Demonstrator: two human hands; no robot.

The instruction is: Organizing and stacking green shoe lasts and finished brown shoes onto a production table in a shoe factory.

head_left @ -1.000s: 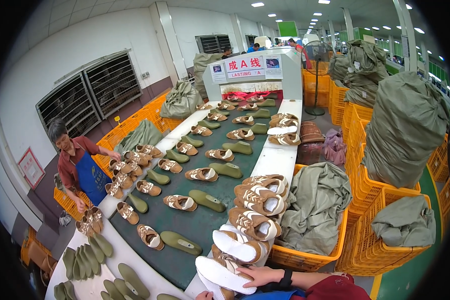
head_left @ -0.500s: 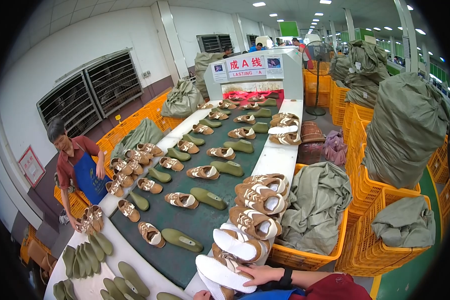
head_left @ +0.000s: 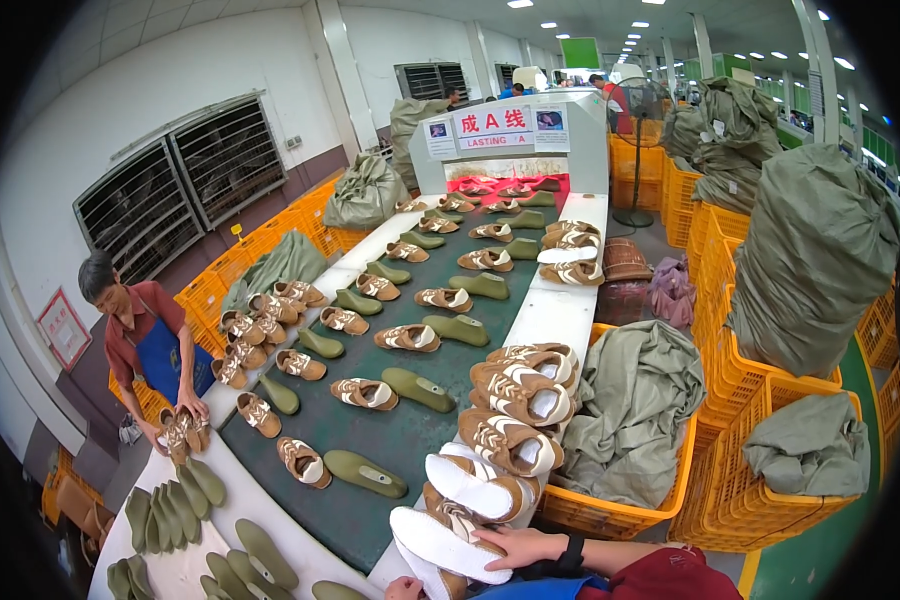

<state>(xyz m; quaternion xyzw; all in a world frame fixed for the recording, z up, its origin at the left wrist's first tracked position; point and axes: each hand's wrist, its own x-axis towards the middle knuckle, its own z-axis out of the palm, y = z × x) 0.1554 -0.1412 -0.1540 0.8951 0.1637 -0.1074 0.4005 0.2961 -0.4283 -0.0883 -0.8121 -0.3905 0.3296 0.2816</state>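
My right hand [head_left: 522,548] is closed on a brown shoe with a white sole [head_left: 440,538], which lies tilted with its sole up at the near end of the right ledge. At the bottom edge, my left hand [head_left: 404,589] shows only in part beside the lower shoe [head_left: 432,577] of that pile; its fingers are mostly hidden. Just beyond my right hand lies another sole-up shoe [head_left: 478,488], then several brown laced shoes [head_left: 510,443] in a row. Green shoe lasts [head_left: 365,474] and brown shoes [head_left: 303,462] stand in rows on the dark green conveyor belt [head_left: 345,525].
Across the belt at left, a co-worker in a blue apron [head_left: 170,360] has both hands on shoes [head_left: 183,432]. More lasts [head_left: 175,515] lie on the white left ledge. Yellow crates [head_left: 735,505] with grey-green sacks [head_left: 810,260] crowd the right side. A machine housing [head_left: 585,140] spans the belt's far end.
The co-worker has leaned toward the belt and lowered the raised hand onto the shoes on the left ledge. My hands and the shoe under my right one have hardly moved.
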